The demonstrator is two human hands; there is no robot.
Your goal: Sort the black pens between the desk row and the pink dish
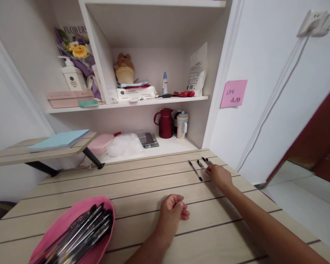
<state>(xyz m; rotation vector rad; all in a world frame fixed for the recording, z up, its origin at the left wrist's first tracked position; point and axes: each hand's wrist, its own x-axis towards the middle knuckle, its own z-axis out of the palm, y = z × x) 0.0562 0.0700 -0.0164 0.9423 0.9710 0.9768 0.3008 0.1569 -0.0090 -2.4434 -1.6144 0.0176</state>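
Note:
My right hand (219, 175) reaches to the far right of the wooden desk (132, 190), its fingertips pinched on black pens (205, 161) lying there. One more black pen (195, 170) lies just left of them, apart from the hand. My left hand (172, 214) rests on the desk's middle, fingers curled into a loose fist with nothing in it. A pink pencil case (71, 216) at the near left lies open and holds several black pens (85, 231).
Behind the desk are white shelves (126, 104) with a red jug (165, 123), a cup, bags, a tissue box and a plush toy. A raised side board (30, 150) with a blue folder stands left. A pink note (233, 93) hangs on the right wall.

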